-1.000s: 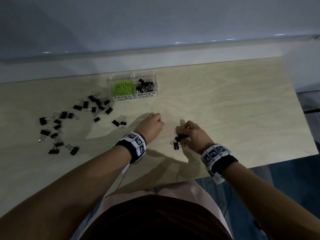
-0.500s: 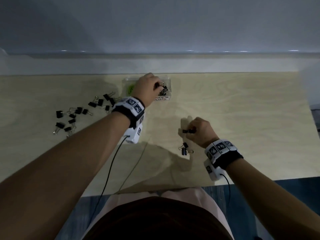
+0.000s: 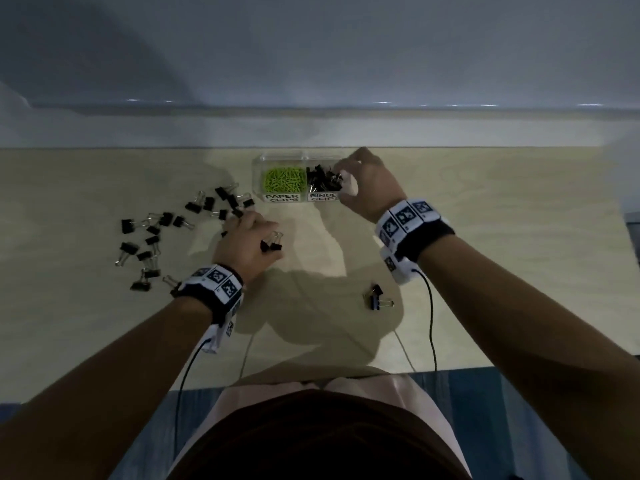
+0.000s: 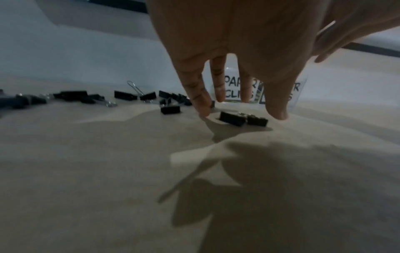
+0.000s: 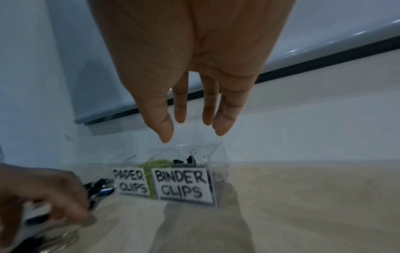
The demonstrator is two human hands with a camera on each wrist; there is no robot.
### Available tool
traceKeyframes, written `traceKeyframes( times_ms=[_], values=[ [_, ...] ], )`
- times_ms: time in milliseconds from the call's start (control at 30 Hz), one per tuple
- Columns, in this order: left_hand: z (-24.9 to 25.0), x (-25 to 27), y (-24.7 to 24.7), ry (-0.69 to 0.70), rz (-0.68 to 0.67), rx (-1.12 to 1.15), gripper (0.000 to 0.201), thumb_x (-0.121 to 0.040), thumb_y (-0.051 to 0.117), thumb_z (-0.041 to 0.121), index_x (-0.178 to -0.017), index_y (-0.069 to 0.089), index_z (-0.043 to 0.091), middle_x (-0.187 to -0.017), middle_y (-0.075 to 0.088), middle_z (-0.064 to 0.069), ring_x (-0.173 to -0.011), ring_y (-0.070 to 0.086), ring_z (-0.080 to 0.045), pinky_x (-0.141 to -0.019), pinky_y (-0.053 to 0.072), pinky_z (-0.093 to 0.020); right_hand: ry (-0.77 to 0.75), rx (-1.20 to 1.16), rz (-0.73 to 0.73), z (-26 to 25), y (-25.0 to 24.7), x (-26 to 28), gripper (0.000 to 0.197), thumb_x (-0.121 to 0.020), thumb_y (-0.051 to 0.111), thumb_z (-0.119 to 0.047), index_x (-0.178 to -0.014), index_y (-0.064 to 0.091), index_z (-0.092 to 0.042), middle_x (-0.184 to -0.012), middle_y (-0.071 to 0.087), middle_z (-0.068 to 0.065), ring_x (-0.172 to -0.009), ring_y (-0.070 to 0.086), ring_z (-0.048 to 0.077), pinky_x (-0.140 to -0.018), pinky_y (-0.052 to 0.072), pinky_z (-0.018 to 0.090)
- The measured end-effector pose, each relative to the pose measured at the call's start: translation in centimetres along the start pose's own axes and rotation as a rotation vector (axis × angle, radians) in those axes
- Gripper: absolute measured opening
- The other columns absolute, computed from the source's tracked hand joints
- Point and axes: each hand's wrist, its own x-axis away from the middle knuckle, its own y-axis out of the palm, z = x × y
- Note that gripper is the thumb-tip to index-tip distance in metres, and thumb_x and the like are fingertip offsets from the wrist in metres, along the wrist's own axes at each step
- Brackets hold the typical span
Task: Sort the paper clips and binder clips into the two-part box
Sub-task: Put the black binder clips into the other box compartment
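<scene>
Right hand [image 3: 369,183], fingers loose and empty, hangs over the box's binder-clip compartment [image 3: 323,180]. Left hand [image 3: 247,245], nearer the loose binder clips [image 3: 156,237], has straight fingers right beside a pair of clips [image 4: 242,118].

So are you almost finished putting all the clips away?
Not yet. The green paper clips already fill their half of the box. The right hand hangs open over the binder side; the left hand reaches among loose binder clips. Many are left, plus two nearer.
</scene>
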Motion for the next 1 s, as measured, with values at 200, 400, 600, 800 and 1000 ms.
traceKeyframes(
  times_ms=[200,400,600,800,1000],
  values=[
    [1.2,0.0,2.2,-0.017,0.058,0.029,0.033,-0.082,0.068,0.027,-0.114,0.067,0.017,-0.123,0.052,-0.006,-0.113,0.042,-0.029,-0.096,0.039,-0.037,0.018,0.076,-0.411,3.3,2.4,10.4,0.047,-0.072,0.075,-0.030,-0.116,0.059,-0.036,-0.127,0.044,-0.002,-0.112,0.041,0.020,-0.096,0.043,0.037],
    [1.2,0.0,2.0,0.020,0.095,0.013,0.015,-0.080,0.064,0.016,-0.091,0.070,0.007,-0.106,0.057,-0.009,-0.102,0.047,-0.031,-0.086,0.042,-0.036,-0.063,0.126,-0.415,5.3,5.9,15.9,0.058,-0.075,0.073,-0.028,-0.129,0.052,-0.030,-0.130,0.044,0.002,-0.106,0.043,0.026,-0.086,0.048,0.039],
    [1.6,0.0,1.8,-0.088,0.033,0.044,0.015,-0.073,0.062,0.013,-0.088,0.059,0.011,-0.107,0.052,-0.011,-0.098,0.049,-0.034,-0.082,0.044,-0.036,-0.031,-0.014,-0.239,6.0,7.6,16.0,0.034,-0.069,0.076,-0.008,-0.102,0.068,-0.014,-0.106,0.054,0.015,-0.093,0.056,0.035,-0.079,0.053,0.040],
    [2.2,-0.6,1.5,-0.079,-0.020,0.052,0.016,-0.071,0.061,0.010,-0.087,0.063,0.011,-0.105,0.048,-0.012,-0.089,0.053,-0.031,-0.083,0.049,-0.039,0.041,-0.071,-0.221,5.2,7.7,14.5,0.020,-0.072,0.075,-0.021,-0.091,0.069,-0.015,-0.101,0.052,0.011,-0.079,0.059,0.032,-0.072,0.053,0.039],
    [2.2,-0.7,1.1,-0.043,-0.050,0.001,0.011,-0.077,0.055,0.005,-0.084,0.065,0.006,-0.104,0.052,-0.012,-0.087,0.055,-0.028,-0.081,0.047,-0.034,0.038,-0.062,-0.209,4.5,7.8,12.9,0.014,-0.079,0.066,-0.020,-0.087,0.067,-0.008,-0.093,0.055,0.015,-0.073,0.058,0.034,-0.067,0.051,0.039]
  ],
)
